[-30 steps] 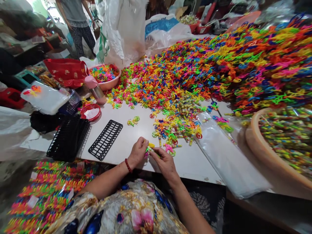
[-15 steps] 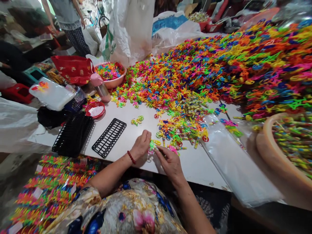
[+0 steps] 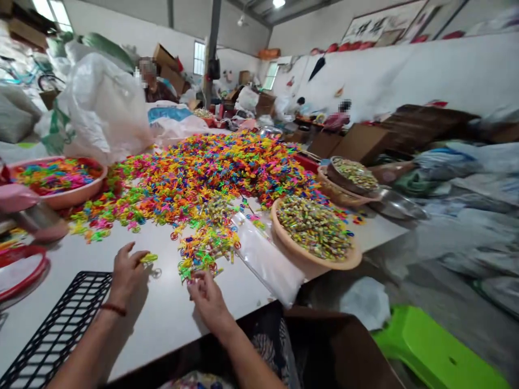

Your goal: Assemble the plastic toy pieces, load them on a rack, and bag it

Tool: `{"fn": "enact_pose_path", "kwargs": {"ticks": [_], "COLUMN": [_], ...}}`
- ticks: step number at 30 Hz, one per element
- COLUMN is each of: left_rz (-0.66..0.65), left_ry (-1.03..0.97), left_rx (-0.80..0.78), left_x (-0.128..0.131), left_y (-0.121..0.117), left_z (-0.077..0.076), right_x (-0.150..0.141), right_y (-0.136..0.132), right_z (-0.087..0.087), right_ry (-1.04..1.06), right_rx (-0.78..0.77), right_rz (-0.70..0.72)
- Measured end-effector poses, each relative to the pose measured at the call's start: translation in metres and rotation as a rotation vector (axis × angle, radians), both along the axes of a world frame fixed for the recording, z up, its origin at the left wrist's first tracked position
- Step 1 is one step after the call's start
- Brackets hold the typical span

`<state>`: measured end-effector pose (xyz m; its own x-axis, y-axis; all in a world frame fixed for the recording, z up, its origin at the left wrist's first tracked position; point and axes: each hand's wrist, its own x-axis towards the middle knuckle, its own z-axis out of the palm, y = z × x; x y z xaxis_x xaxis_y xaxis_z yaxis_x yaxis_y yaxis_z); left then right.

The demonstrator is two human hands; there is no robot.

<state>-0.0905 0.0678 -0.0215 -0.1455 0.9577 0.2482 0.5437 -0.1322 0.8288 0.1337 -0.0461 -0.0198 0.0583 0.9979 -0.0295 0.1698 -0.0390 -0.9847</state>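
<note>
A huge heap of small neon plastic toy pieces (image 3: 211, 173) covers the white table (image 3: 162, 308). My left hand (image 3: 126, 273) rests on the table and pinches a yellow-green plastic piece (image 3: 148, 259) between thumb and fingers. My right hand (image 3: 207, 298) lies on the table, fingertips at the near edge of a smaller cluster of pieces (image 3: 205, 254); its fingers look curled, and I cannot make out anything in them. A black plastic grid tray (image 3: 57, 329) lies just left of my left wrist.
A tan basin of wrapped sticks (image 3: 314, 229) and clear plastic bags (image 3: 265, 259) sit right of my hands. A pink bowl of pieces (image 3: 54, 181), a red basket (image 3: 18, 270) and a white sack (image 3: 101, 108) stand left. Other people sit far back. A green stool (image 3: 433, 351) stands on the floor.
The view has swung up and to the right, showing the room. My hands have come apart: the left keeps the yellow-green piece, the right has moved to the small cluster.
</note>
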Motion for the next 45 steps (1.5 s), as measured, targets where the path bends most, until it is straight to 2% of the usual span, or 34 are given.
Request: {"fn": "enact_pose_path", "kwargs": {"ticks": [2, 5, 7, 10, 15, 19, 24, 25, 27, 30, 33, 35, 37, 40, 45], "left_rz": [-0.058, -0.163, -0.198, -0.236, -0.386, -0.266, -0.015, 0.018, 0.048, 0.092, 0.035, -0.027, 0.001, -0.067, -0.154], "left_ry": [-0.093, -0.283, -0.404, -0.583, -0.839, -0.915, -0.916, -0.954, -1.048, -1.179, -1.191, -1.073, -0.998, -0.88, -0.792], "left_rx": [-0.077, -0.364, -0.506, -0.63, -0.762, -0.731, -0.448, -0.44, -0.533, -0.629, -0.501, -0.453, -0.434, -0.446, -0.463], "left_x": [-0.001, 0.0, 0.003, 0.007, 0.014, 0.021, 0.025, 0.025, 0.026, 0.029, 0.037, 0.044, 0.049, 0.053, 0.056], "left_y": [-0.013, -0.034, -0.046, -0.062, -0.086, -0.091, -0.085, -0.083, -0.079, -0.078, -0.086, -0.09, -0.093, -0.097, -0.102], "left_z": [-0.005, -0.006, -0.004, 0.001, 0.007, 0.004, -0.006, -0.008, -0.009, -0.003, 0.007, 0.009, 0.007, 0.003, 0.003], "right_x": [-0.005, -0.009, -0.011, -0.014, -0.021, -0.023, -0.022, -0.022, -0.023, -0.025, -0.028, -0.028, -0.026, -0.025, -0.028], "right_y": [-0.002, -0.002, -0.001, -0.001, -0.003, -0.007, -0.013, -0.012, -0.011, -0.009, -0.009, -0.008, -0.006, -0.006, -0.009], "right_z": [0.0, 0.001, 0.002, 0.001, -0.012, -0.013, -0.002, -0.001, -0.003, -0.006, -0.006, -0.006, -0.007, -0.004, 0.002], "right_ry": [0.185, 0.448, 0.527, 0.467, 0.26, 0.197, 0.086, 0.095, 0.147, 0.274, 0.377, 0.433, 0.459, 0.416, 0.362], "right_rx": [-0.119, -0.245, -0.267, -0.264, -0.219, -0.261, -0.115, -0.103, -0.112, -0.165, -0.229, -0.253, -0.264, -0.254, -0.213], "right_rz": [-0.001, 0.046, 0.069, 0.096, 0.072, 0.076, -0.002, -0.003, 0.017, 0.02, -0.009, -0.025, -0.022, -0.015, 0.006]}}
